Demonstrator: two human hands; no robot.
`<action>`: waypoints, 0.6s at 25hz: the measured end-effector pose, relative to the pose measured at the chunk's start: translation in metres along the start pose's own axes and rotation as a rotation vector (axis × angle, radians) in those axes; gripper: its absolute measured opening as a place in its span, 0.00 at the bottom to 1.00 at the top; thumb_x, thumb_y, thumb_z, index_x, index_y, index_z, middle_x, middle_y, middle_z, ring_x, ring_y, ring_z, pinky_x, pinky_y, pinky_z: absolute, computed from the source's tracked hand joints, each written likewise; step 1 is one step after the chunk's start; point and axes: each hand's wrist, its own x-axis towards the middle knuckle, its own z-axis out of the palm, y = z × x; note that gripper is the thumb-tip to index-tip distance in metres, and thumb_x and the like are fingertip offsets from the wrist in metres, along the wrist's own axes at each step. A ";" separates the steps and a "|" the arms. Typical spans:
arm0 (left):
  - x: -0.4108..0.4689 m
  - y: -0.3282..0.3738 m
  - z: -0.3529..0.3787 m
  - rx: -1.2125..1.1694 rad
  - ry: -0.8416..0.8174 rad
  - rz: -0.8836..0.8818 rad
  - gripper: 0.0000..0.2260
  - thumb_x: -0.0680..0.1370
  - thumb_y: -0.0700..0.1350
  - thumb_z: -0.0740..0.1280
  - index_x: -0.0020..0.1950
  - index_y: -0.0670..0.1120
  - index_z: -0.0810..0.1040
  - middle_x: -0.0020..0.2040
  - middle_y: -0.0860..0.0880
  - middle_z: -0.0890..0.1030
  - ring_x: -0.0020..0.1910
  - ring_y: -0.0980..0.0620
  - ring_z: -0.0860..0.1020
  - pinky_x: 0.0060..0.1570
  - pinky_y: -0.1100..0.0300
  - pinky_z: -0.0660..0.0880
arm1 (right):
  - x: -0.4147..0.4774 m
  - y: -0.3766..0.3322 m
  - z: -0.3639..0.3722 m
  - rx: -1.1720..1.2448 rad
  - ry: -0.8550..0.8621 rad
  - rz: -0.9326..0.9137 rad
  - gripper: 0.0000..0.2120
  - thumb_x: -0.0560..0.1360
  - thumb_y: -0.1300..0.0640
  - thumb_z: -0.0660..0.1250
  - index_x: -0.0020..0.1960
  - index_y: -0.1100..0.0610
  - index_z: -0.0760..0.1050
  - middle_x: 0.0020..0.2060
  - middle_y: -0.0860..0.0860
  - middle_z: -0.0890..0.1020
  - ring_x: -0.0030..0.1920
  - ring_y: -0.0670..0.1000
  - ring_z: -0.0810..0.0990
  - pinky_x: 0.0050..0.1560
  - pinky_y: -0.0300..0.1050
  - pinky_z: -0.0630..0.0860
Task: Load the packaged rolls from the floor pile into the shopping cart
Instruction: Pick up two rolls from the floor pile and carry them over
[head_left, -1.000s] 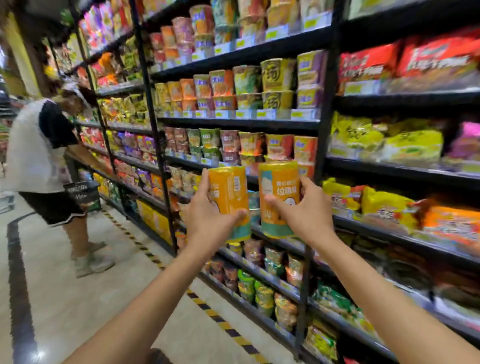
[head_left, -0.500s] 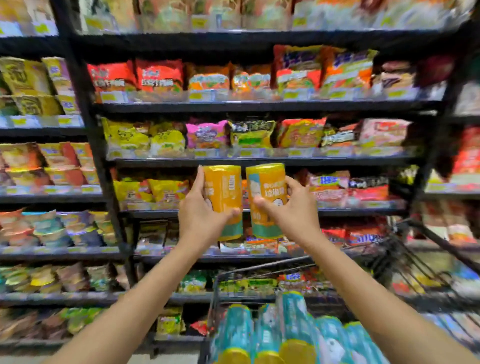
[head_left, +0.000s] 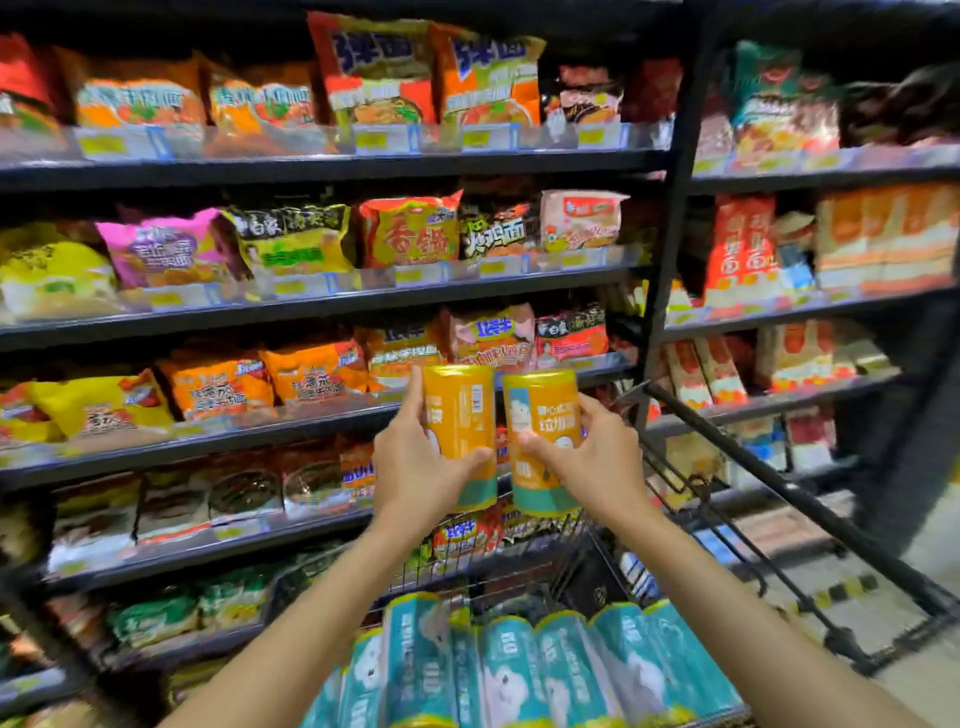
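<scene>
Orange rolls: two counted, the left orange roll (head_left: 460, 415) and the right orange roll (head_left: 543, 436). Both are upright, just beside each other, in the air over the far end of the shopping cart (head_left: 779, 486).
Left hand (head_left: 415, 467): fingers and thumb are wrapped round the left orange roll's lower half.
Right hand (head_left: 597, 462): clamped likewise on the right orange roll.
Teal rolls (head_left: 519, 670): about seven, packed side by side at the cart's near edge. The frame cuts them off, so the count is not firm.
Step in hand: judged to be lowering both orange rolls into the cart.
Method advised: descend inside the wire rim and seat them against the teal row at its far side. Release only once they rest.
Floor pile: not in view.
Shelves (head_left: 332, 306): stocked with noodle packets (head_left: 405, 234); keep the rolls clear of them.
</scene>
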 end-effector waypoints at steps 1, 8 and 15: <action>0.007 -0.010 0.015 -0.001 -0.022 -0.031 0.51 0.62 0.46 0.81 0.78 0.48 0.55 0.47 0.61 0.75 0.46 0.61 0.75 0.51 0.69 0.70 | 0.009 0.015 0.004 -0.016 -0.003 0.032 0.17 0.67 0.46 0.75 0.53 0.47 0.75 0.39 0.41 0.80 0.41 0.42 0.80 0.38 0.35 0.72; 0.050 -0.104 0.128 0.127 -0.190 -0.325 0.52 0.64 0.52 0.79 0.78 0.52 0.50 0.65 0.49 0.75 0.63 0.47 0.73 0.61 0.51 0.72 | 0.065 0.129 0.061 -0.216 -0.094 0.330 0.16 0.65 0.43 0.76 0.46 0.46 0.73 0.43 0.48 0.83 0.49 0.53 0.81 0.49 0.48 0.76; 0.042 -0.170 0.220 0.329 -0.433 -0.622 0.50 0.67 0.51 0.77 0.78 0.50 0.47 0.59 0.45 0.79 0.59 0.44 0.77 0.55 0.54 0.73 | 0.068 0.235 0.099 -0.312 -0.284 0.656 0.21 0.67 0.42 0.75 0.52 0.54 0.77 0.48 0.54 0.84 0.53 0.56 0.81 0.50 0.47 0.75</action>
